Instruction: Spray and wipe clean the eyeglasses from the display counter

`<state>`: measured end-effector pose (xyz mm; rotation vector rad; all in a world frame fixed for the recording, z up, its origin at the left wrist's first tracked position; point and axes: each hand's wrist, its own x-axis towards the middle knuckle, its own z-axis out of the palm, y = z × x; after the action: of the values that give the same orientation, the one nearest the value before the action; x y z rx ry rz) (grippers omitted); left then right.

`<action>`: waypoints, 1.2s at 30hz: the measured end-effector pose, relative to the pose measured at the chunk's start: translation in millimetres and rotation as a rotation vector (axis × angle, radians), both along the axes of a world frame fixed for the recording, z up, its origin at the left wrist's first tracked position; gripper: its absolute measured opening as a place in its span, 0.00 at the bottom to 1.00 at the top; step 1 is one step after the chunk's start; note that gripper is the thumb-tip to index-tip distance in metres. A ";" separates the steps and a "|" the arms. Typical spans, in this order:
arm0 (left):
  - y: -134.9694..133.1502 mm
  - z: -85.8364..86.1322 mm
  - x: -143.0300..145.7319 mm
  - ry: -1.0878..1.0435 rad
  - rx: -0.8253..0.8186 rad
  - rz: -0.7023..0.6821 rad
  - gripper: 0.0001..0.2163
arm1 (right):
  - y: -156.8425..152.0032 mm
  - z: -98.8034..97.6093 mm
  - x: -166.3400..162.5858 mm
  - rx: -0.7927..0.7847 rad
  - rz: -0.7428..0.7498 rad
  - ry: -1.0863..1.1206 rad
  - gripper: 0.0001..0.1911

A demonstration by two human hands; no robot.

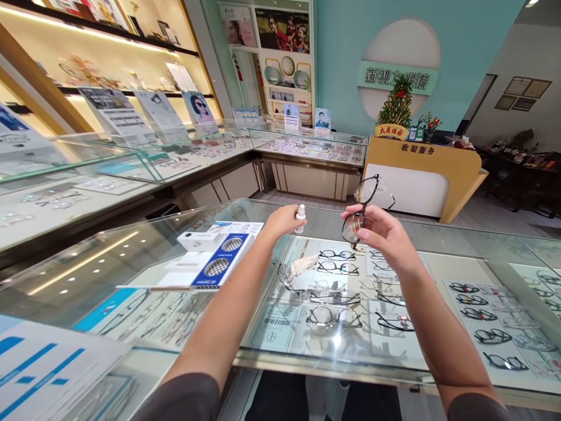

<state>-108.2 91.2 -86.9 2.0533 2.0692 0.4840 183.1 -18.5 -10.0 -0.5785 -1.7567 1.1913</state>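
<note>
My left hand (pixel 281 222) is closed round a small white spray bottle (pixel 300 214), held upright at the far side of the glass counter. My right hand (pixel 388 234) pinches a pair of dark-rimmed eyeglasses (pixel 366 189) by the lower lens, with thumb and fingers on either side of it. The glasses are turned on end, one lens above the other, and a temple sticks out to the right. Between my arms, a crumpled pale cloth (pixel 303 268) lies on the counter beside another pair of thin dark eyeglasses (pixel 287 285).
Rows of eyeglasses (pixel 337 268) show through the glass counter (pixel 272 356). A blue and white display board (pixel 221 260) and a white box (pixel 199 241) stand to the left. Farther back are more showcases (pixel 311 146) and a yellow-white cashier desk (pixel 405 181).
</note>
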 end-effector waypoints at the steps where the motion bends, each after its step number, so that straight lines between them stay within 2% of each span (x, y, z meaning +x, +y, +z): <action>1: 0.8 -2.5 -2.6 0.029 -0.039 0.019 0.09 | -0.3 0.3 -0.2 0.003 0.002 -0.008 0.23; 9: 5.1 -9.8 -10.4 0.144 -0.178 0.043 0.13 | -0.7 1.2 -1.3 0.000 0.027 0.011 0.22; 19: -0.2 -2.7 -8.8 0.173 -0.182 0.047 0.15 | -1.9 2.8 0.0 0.005 0.007 -0.024 0.25; 22: -6.4 6.3 -10.1 0.171 -0.149 0.058 0.19 | -2.3 4.3 1.4 0.011 -0.002 -0.030 0.24; 25: -19.6 24.8 -10.9 0.166 -0.058 0.081 0.24 | -3.5 6.5 4.0 0.015 -0.007 -0.013 0.24; 29: -43.6 51.6 -1.0 0.150 0.172 0.071 0.14 | -5.7 9.8 8.8 0.029 -0.029 -0.009 0.25; 30: -48.2 55.2 3.7 0.141 0.152 0.039 0.11 | -6.4 10.7 10.1 0.034 -0.036 -0.012 0.25; 32: -53.2 55.9 14.1 0.150 0.000 -0.038 0.08 | -7.8 12.5 12.6 0.043 -0.046 -0.007 0.24; 36: -45.2 35.2 32.4 0.205 -0.297 -0.143 0.10 | -10.9 15.9 16.0 0.033 -0.077 0.005 0.24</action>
<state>-75.8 45.9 -51.7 2.1194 1.9384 -0.0578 199.1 -29.4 6.0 -0.6177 -1.7313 1.1084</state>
